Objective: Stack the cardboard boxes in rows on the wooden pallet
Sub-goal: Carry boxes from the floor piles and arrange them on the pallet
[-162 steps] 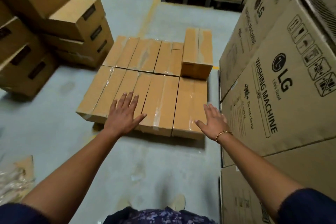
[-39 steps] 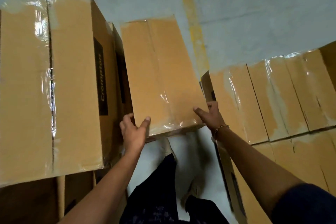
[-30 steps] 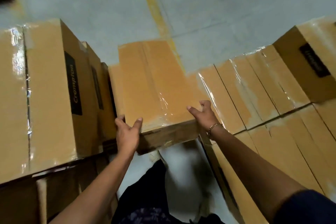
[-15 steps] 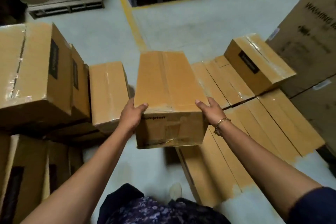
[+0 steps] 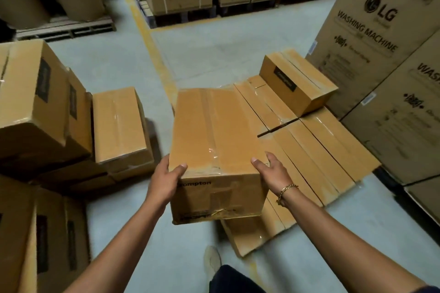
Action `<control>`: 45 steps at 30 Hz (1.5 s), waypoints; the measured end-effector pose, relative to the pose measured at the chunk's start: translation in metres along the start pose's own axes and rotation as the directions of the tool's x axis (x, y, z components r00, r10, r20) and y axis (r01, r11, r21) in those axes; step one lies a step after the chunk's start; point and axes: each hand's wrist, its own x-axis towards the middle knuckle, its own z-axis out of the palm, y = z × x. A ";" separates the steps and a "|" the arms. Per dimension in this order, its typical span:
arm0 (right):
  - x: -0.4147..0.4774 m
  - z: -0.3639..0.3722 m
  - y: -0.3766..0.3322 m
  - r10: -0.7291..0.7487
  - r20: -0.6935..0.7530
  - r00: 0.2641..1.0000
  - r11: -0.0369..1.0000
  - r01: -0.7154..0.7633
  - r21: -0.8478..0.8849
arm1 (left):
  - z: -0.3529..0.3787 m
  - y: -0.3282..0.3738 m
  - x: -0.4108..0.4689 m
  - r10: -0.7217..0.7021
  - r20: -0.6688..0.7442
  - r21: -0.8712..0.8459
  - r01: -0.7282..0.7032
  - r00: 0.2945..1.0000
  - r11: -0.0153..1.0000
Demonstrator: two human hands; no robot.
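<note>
Carried box: a taped Crompton carton [image 5: 214,131], held clear of the floor [image 5: 214,50], its far end over the left edge of the stacked layer.
Grip: left hand [image 5: 164,181] and right hand [image 5: 271,173] clamp the near corners from opposite sides. The thumbs lie on top and the fingers [image 5: 270,156] curl down the sides, probably to keep the long box level.
Stacked layer [image 5: 321,147]: a flat row of boxes that hides the pallet.
Second-tier box [image 5: 297,83]: on the far corner, beside the washing machine cartons [image 5: 371,31].
Supply stack [image 5: 119,126]: on the left, apart from the carton.
Change: the grip is the same as half a second ago, but the carton covers more of the layer's left edge.
</note>
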 end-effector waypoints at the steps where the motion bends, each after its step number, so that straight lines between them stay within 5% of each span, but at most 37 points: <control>1: -0.007 -0.008 0.009 -0.002 0.001 1.000 1.000 0.002 -0.006 | 0.009 -0.002 -0.012 -0.001 -0.005 0.009 0.001 1.000 1.000; 9: -0.014 -0.103 0.090 0.014 0.020 1.000 1.000 -0.014 -0.001 | 0.113 0.005 -0.071 -0.016 0.041 0.046 0.014 0.999 0.999; 24: 0.107 -0.378 0.243 -0.007 0.151 0.989 0.998 0.016 -0.061 | 0.439 0.064 -0.114 -0.087 -0.034 -0.093 0.083 0.996 0.992; 45: 0.430 -0.455 0.302 0.070 0.324 0.944 0.998 -0.064 -0.031 | 0.654 0.087 0.088 -0.241 -0.037 -0.167 0.232 0.970 0.958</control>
